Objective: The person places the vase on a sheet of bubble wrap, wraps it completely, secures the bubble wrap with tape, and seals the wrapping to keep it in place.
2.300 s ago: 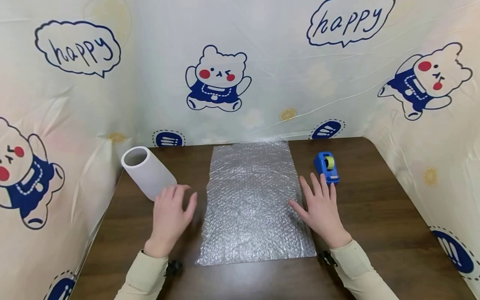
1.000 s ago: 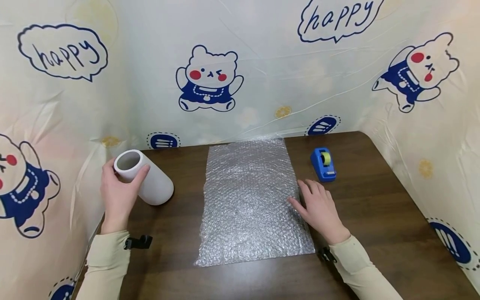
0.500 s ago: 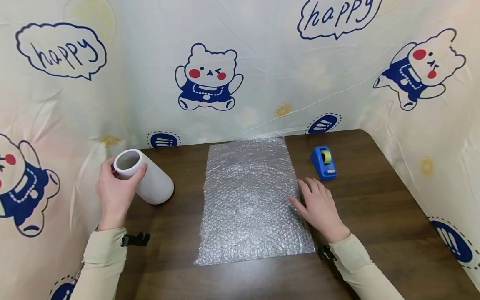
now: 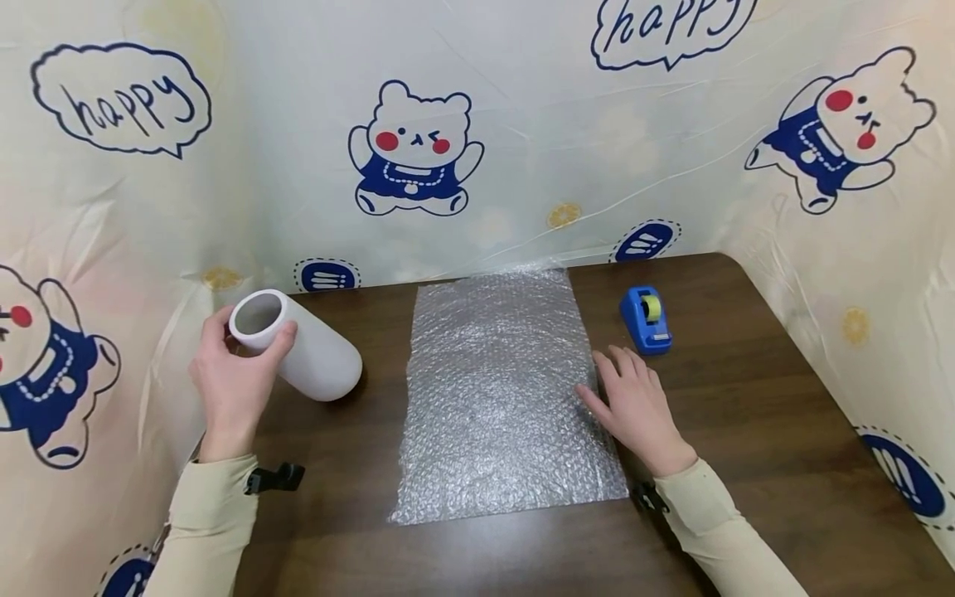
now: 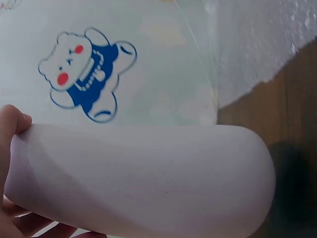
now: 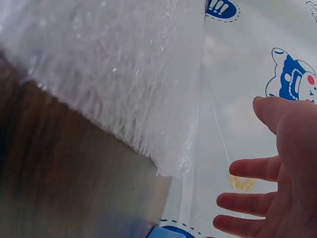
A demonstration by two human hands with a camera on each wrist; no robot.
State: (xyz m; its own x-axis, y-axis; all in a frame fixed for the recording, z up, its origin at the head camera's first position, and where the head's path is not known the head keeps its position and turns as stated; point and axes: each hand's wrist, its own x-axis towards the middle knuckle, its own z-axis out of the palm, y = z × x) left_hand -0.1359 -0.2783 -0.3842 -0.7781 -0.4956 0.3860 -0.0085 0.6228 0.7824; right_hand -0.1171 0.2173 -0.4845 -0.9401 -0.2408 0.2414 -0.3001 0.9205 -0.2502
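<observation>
My left hand (image 4: 235,377) grips a white vase (image 4: 317,356) near its open rim, with the thumb on the near side and the fingers round the far side. The vase leans, its mouth towards me and its rounded base towards the table. In the left wrist view the vase (image 5: 143,181) lies across the picture, and a dark shadow shows beyond its base. A sheet of bubble wrap (image 4: 500,398) is spread flat in the middle. At its right edge hovers my right hand (image 4: 637,410), fingers relaxed and holding nothing; the right wrist view shows those fingers (image 6: 247,201) apart.
A blue tape dispenser (image 4: 645,321) with a yellow-green roll stands beyond my right hand. The brown wooden table (image 4: 761,398) is bordered by a pale printed curtain (image 4: 522,149) at the back and both sides.
My left hand has moved from beside the vase's lower part to its rim and taken hold. The vase's base has since shifted slightly right. The right hand's fingers have drawn closer together.
</observation>
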